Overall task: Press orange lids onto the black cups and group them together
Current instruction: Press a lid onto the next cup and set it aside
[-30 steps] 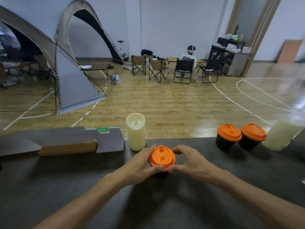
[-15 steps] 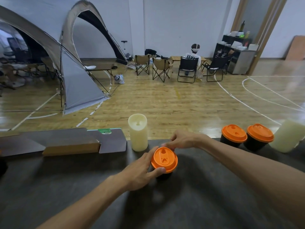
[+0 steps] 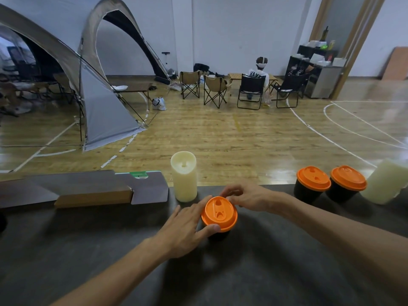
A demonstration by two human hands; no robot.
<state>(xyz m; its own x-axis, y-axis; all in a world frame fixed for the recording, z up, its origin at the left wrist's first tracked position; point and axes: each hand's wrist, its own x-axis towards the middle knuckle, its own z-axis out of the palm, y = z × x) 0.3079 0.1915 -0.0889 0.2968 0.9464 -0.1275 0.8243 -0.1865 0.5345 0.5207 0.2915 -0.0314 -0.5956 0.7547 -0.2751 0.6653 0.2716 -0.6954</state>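
Both hands clamp the round orange plastic lid (image 3: 219, 213) on its black cup (image 3: 218, 235): left hand (image 3: 187, 226) at nine o'clock, right hand (image 3: 247, 198) at one (nearer the two lidded black cups (image 3: 326, 191) at three o'clock).

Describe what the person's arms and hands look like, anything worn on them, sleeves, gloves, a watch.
Both forearms are bare as far as the frame shows: no sleeves in view. The left hand and right hand wear no gloves, and no rings, watch or wristband show on the visible fingers and wrists. No markings stand out.
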